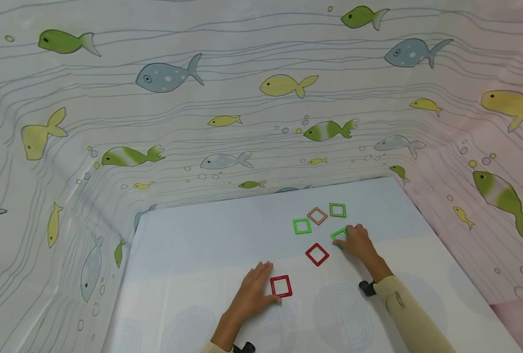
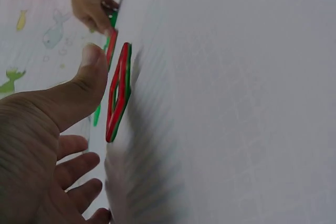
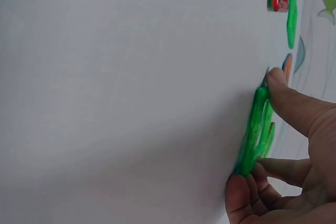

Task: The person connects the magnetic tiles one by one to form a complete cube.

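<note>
In the head view my left hand lies with fingers extended beside a red square frame. Its thumb reaches the frame's lower edge; in the left wrist view the thumb stands next to the same red square, whose underside shows green. Farther right, my right hand pinches a green square frame between thumb and fingers. The right wrist view has the thumb at one corner of this green frame and the fingertips at the opposite one. The hand covers part of it.
Between the hands lies a red square frame, turned like a diamond. Behind are an orange frame and two green frames, one left and one right. The white table meets a fish-patterned cloth at its back edge.
</note>
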The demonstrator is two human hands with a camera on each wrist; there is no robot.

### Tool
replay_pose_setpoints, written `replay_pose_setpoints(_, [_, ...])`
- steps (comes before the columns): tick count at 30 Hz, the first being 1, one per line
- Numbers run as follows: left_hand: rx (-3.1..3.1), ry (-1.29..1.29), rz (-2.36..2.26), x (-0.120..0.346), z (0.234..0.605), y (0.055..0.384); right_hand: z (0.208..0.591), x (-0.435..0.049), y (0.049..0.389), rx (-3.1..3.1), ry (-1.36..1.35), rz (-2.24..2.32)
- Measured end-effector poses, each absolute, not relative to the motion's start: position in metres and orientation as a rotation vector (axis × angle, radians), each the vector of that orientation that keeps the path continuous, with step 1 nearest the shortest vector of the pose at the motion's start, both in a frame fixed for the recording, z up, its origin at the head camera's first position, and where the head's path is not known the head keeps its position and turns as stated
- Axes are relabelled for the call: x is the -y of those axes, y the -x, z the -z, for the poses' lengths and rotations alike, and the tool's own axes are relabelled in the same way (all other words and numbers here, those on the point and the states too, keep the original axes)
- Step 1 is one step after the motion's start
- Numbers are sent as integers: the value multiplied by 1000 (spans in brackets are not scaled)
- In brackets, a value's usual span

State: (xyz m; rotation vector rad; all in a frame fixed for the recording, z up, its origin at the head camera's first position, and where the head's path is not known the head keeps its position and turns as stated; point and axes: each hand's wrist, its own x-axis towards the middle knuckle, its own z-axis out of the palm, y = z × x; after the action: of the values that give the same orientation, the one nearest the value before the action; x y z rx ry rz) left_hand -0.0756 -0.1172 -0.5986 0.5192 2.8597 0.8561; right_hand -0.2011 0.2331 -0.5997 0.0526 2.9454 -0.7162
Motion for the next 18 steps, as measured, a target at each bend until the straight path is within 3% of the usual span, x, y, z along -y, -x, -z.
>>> replay_pose_setpoints(18, [-2930,-549,-902,116,613,70,586,-247,191,-2623,-98,1133])
